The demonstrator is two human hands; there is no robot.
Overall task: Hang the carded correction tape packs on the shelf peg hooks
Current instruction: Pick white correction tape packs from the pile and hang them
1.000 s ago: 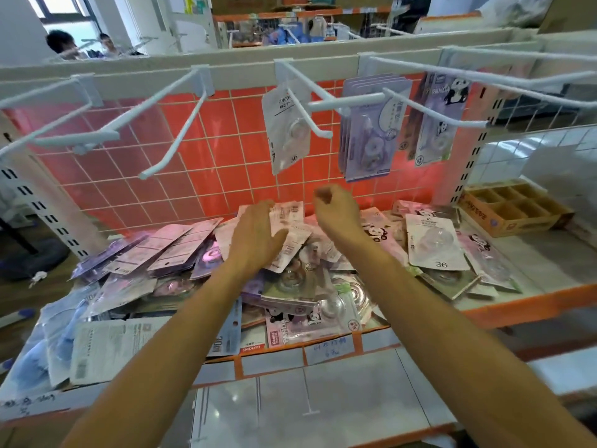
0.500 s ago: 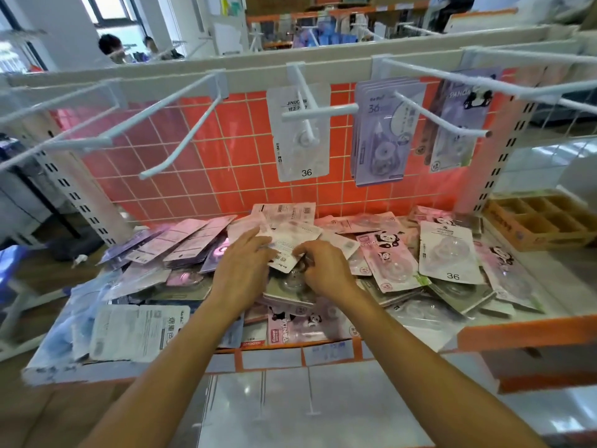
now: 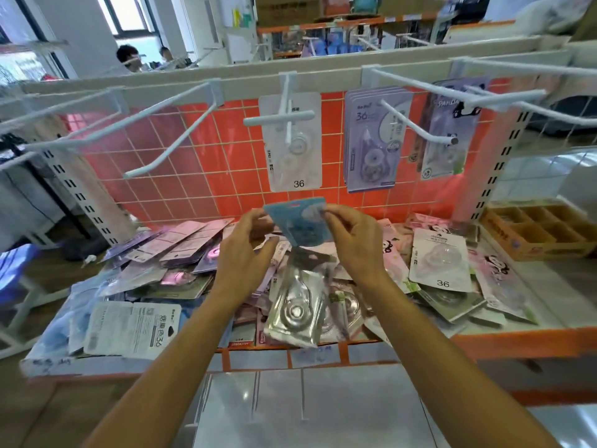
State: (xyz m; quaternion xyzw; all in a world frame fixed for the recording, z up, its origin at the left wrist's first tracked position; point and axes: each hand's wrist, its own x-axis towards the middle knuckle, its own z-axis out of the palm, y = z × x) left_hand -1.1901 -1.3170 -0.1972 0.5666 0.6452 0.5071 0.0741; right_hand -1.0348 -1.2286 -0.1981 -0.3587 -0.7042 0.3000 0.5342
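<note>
Now the left hand (image 3: 245,253) and right hand (image 3: 355,244) each pinch an upper corner of one blue pack (image 3: 298,226). They hold it upright above the pile of packs (image 3: 181,250) on the shelf (image 3: 517,341), just below the hung white pack (image 3: 295,147). The likely trouble is the small slot at the card's top missing the tip of the empty hook (image 3: 169,140) and creasing the card. Such a light fingertip grip might also let the pack drop into the pile.
</note>
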